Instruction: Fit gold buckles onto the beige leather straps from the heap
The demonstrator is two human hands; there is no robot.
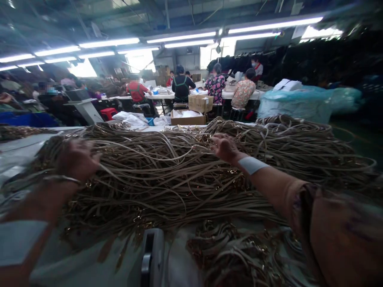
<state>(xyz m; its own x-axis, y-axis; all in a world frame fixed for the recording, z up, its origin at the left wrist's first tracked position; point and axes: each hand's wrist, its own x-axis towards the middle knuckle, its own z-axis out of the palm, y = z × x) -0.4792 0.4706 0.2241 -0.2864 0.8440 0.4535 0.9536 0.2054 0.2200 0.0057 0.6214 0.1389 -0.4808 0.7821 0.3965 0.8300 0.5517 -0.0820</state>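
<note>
A broad heap of thin grey-brown straps [143, 171] with shiny metal clasps spreads across the table in front of me. My right hand [225, 147] reaches to the far middle of the heap, its fingers bent at some straps and clasps; what it holds, if anything, is too small to make out. Over the heap's left part is my left hand [78, 159], smeared by motion, with a bangle at the wrist. Whether a strap lies in its fingers is unclear. A smaller bunch of straps [236, 251] lies near the front edge.
A grey device [152, 255] stands at the near middle. Beyond the heap are an open cardboard box [188, 119], white cloth bundles [130, 118], a red stool [108, 113] and a large plastic-wrapped bundle [295, 105]. Several people sit at a long table farther back.
</note>
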